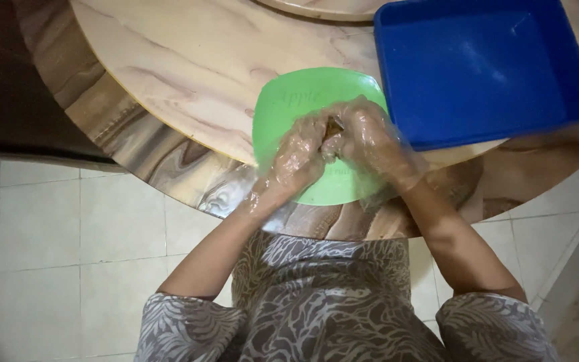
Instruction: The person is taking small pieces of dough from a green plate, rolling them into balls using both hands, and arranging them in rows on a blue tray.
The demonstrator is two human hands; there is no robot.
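Both hands (333,144) meet beside empty blue tub (484,67).

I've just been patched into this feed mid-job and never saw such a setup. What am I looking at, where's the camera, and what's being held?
There is no machine here: a person works with two hands in thin clear plastic gloves. The single camera sits on their head and looks down. The left hand and the right hand press together around a small brownish thing, too hidden to identify. Below them lies a green plastic board on a round marbled table. A blue rectangular tub stands to the right, its inside bare as far as shown. Pale floor tiles lie beneath.
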